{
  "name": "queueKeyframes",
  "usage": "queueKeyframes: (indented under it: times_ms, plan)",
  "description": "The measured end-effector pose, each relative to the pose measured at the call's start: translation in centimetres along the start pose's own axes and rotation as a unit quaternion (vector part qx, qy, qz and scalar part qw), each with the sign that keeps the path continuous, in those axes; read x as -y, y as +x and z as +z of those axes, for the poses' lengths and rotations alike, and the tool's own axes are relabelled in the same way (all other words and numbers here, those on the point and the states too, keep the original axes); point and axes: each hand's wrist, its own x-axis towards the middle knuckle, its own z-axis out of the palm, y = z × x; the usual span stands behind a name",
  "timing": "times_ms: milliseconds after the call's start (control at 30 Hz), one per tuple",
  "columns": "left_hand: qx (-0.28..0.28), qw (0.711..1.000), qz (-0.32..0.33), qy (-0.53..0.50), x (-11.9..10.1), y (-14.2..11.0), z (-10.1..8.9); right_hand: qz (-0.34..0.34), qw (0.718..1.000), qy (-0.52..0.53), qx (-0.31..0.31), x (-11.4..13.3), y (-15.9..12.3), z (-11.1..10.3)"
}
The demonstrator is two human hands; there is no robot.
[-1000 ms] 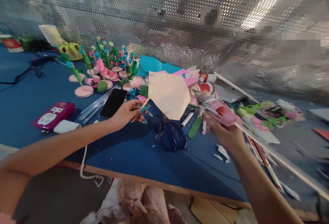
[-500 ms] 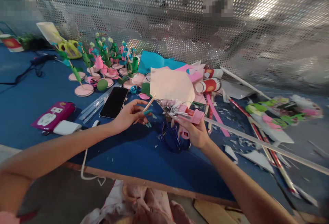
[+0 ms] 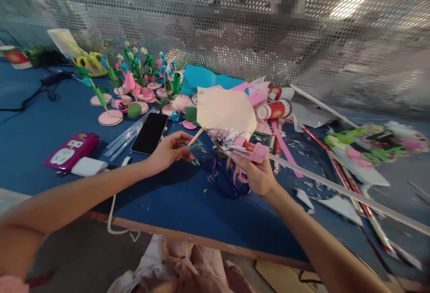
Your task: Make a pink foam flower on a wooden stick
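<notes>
My left hand pinches a thin wooden stick, its tip slanting up to the right. My right hand is wrapped round a pink hot glue gun, whose nozzle end, covered in shreds of clear and whitish material, points left toward the stick's tip. A long translucent glue stick runs out of the gun's back to the right. Below the gun lie dark blue scissor-like handles, partly hidden. Just behind both hands is a cream sheet of paper.
Several paper flowers on round pink bases stand at the back left. Nearer are a black phone, a purple packet and a white charger. Paper cups, strips and scraps spread over the right side.
The view has shifted very slightly. Both hands keep their grips, and the stick and glue gun stay in nearly the same place.
</notes>
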Motion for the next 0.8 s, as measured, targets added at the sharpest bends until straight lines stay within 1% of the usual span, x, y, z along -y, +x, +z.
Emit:
queueKeyframes:
  times_ms: [233, 367, 567, 800]
  plan:
    - [-0.014, 0.999, 0.01, 0.028, 0.16, -0.02, -0.09, 0.032, 0.999, 0.015, -0.005, 0.04, -0.12, 0.25]
    - [-0.012, 0.999, 0.02, 0.039, 0.23, -0.04, -0.15, 0.016, 1.0, 0.019, 0.007, -0.14, -0.26, 0.27]
    - [-0.01, 1.0, 0.011, 0.026, 0.17, -0.04, -0.02, -0.002, 0.999, 0.003, 0.033, -0.6, -0.36, 0.35]
    - [-0.01, 1.0, 0.014, 0.024, 0.16, -0.01, -0.16, -0.003, 0.998, -0.02, 0.054, -0.51, -0.62, 0.39]
